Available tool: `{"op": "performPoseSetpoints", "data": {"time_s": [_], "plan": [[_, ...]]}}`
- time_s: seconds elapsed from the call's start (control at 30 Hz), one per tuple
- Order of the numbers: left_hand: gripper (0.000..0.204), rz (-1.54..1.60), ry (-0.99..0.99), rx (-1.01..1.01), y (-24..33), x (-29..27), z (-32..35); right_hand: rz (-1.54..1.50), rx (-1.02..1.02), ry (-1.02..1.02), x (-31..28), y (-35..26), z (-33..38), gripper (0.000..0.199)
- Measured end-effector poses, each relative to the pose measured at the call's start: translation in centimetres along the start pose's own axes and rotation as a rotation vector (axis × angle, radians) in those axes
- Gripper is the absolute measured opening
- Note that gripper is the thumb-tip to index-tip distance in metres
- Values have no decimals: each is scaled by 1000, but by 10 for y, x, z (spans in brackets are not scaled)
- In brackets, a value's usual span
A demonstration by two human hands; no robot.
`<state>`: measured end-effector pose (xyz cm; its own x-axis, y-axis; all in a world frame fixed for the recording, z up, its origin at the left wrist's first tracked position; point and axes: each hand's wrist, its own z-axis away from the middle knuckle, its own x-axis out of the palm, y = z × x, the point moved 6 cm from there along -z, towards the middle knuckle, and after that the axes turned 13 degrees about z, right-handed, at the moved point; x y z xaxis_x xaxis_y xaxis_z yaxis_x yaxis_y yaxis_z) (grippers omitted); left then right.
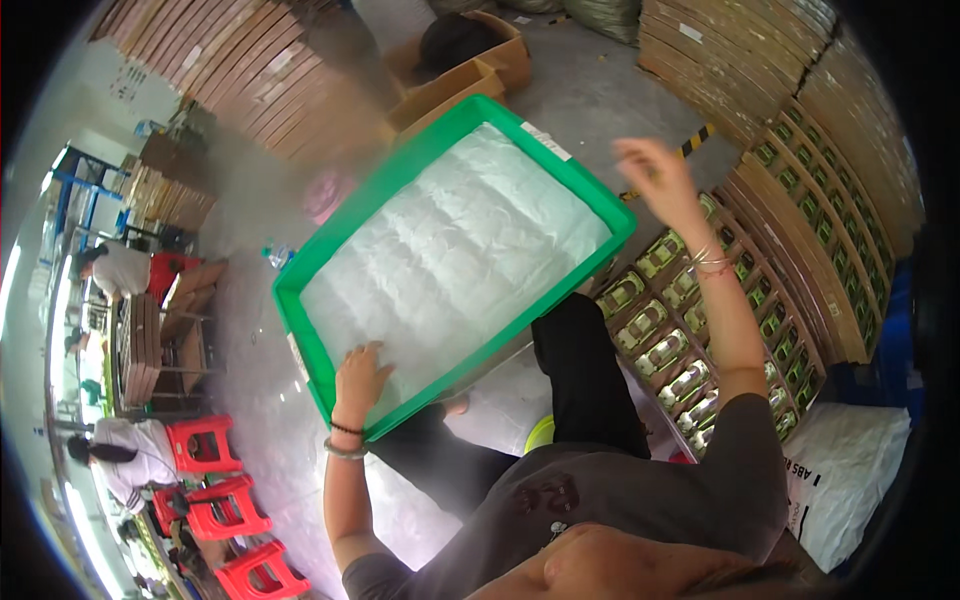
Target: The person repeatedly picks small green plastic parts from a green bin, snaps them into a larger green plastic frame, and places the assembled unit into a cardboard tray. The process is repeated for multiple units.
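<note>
A large green plastic tray [592,190] lies tilted across in front of me, above my knees. Thin white sheeting [450,235], lumpy and creased in rows, covers its inside; whatever lies beneath is hidden. My left hand [362,382] rests at the near left corner of the tray, fingers spread over the sheeting and the wrist crossing the rim. Raised beyond the right edge, my right hand [655,178] is off the tray, its fingers loosely apart and nothing visible in them.
Right of me are partitioned trays of car-shaped parts [665,350] and a white sack [845,485]. An open cardboard box [500,60] stands ahead, brown stacks [240,75] at far left. Red stools [228,508] and seated people [125,450] line a bench on the left.
</note>
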<state>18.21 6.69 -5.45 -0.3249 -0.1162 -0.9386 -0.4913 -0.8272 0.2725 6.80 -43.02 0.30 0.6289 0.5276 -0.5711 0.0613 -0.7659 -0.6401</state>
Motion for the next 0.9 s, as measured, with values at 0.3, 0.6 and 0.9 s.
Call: {"op": "performPoseSetpoints", "data": {"time_s": [0.3, 0.6, 0.9], "plan": [[56, -109, 207, 59, 2, -6, -9, 927, -561, -585, 176, -33, -10, 34], [18, -49, 265, -13, -27, -19, -24, 722, -324, -534, 153, -84, -35, 17], [22, 1768, 269, 387, 110, -66, -17, -33, -493, -326, 126, -241, 52, 61]]}}
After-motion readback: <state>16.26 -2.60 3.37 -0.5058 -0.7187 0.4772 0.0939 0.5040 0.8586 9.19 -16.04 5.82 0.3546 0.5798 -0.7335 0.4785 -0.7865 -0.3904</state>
